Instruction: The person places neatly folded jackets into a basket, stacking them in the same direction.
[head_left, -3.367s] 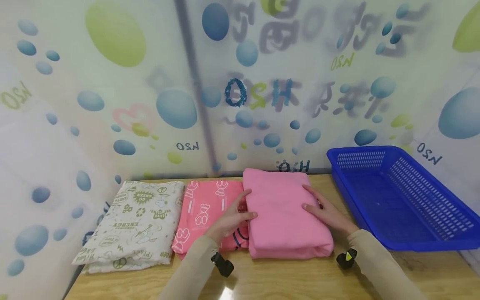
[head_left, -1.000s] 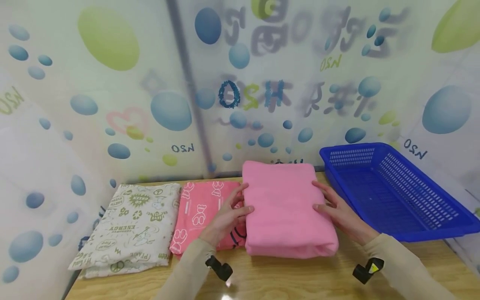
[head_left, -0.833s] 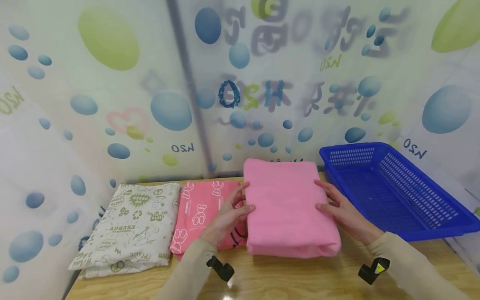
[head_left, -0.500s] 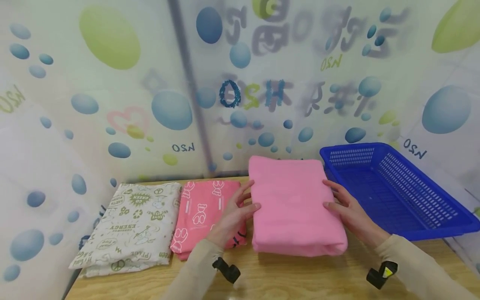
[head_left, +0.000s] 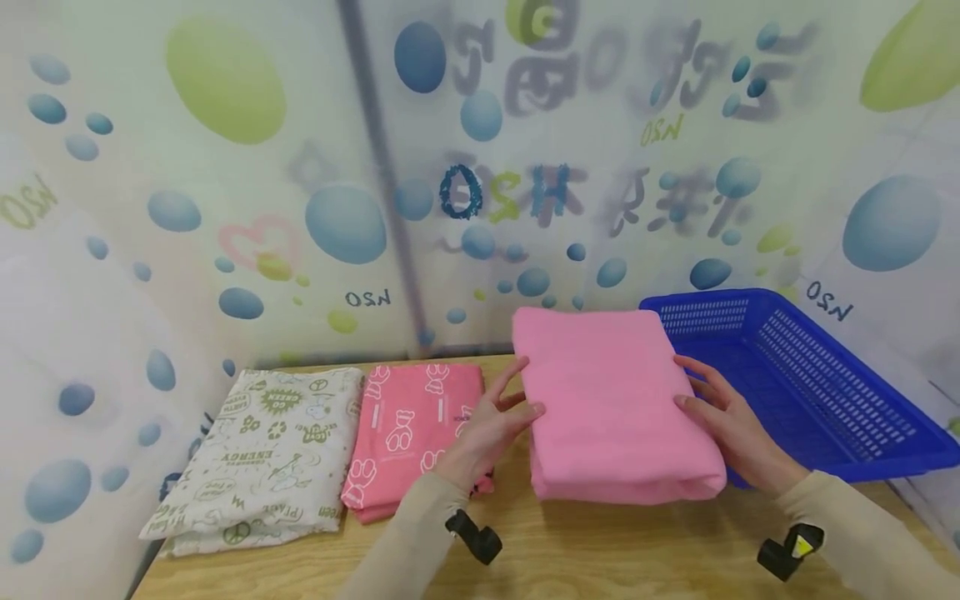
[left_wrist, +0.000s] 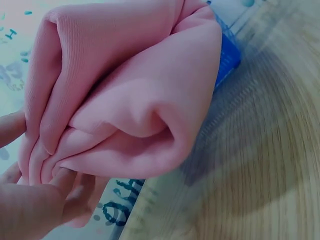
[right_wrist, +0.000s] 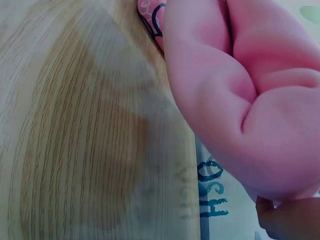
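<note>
A thick folded pink garment (head_left: 611, 400) is held between both hands, raised off the table, and its front overhangs a shadow. My left hand (head_left: 487, 429) grips its left side, thumb on the top face and fingers along the edge. On the opposite side my right hand (head_left: 738, 425) grips it the same way. Soft stacked folds of the pink garment (left_wrist: 130, 95) show in the left wrist view, with the left fingers pressed into the layers. In the right wrist view, only part of the right hand (right_wrist: 292, 217) shows, at the garment's lower edge.
To the right stands a blue perforated plastic basket (head_left: 810, 467), partly behind the garment and right hand. A folded coral-pink printed cloth (head_left: 412, 417) and a folded white cloth with green print (head_left: 285, 450) lie on the wooden table (head_left: 600, 550). A patterned curtain (head_left: 480, 283) hangs behind.
Both hands have carried the pink garment rightward and up, away from the coral-pink cloth, which is now more exposed. The garment now overlaps the basket's left side in the head view.
</note>
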